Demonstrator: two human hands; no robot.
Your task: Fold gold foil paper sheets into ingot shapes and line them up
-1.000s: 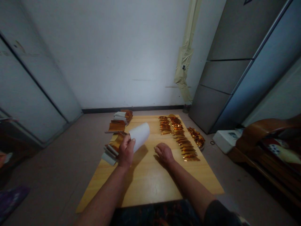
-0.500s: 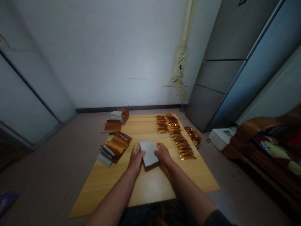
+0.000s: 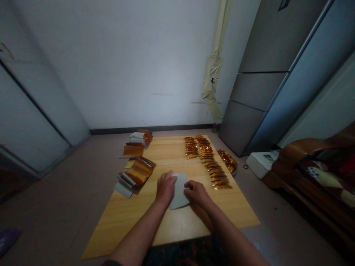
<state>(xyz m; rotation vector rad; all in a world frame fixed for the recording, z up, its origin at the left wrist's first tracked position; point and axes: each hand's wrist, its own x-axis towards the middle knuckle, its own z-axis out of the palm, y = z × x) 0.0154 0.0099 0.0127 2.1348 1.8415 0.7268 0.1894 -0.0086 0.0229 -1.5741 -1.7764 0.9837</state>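
A sheet of foil paper [image 3: 179, 192], pale grey side up, lies on the wooden board in front of me. My left hand [image 3: 165, 186] is closed on its left edge, the thumb on top of the paper. At the right edge, my right hand [image 3: 196, 192] is curled, with thumb and fingertips pinching the paper. To the left of my hands are loose stacks of gold foil paper [image 3: 140, 171], some with grey backs showing. Folded gold foil pieces [image 3: 215, 171] stand in rows to the right.
The wooden board [image 3: 116, 229] forms the work surface. Beyond its right edge a container of gold pieces [image 3: 229, 160] stands on the floor, near a white box [image 3: 259, 162]. A refrigerator [image 3: 249, 88] and a carved wooden seat [image 3: 299, 162] are further right.
The sheet has come down nearer to me and now lies lower on the board. My left hand has turned flatter over its left edge, and the right fingers have curled in.
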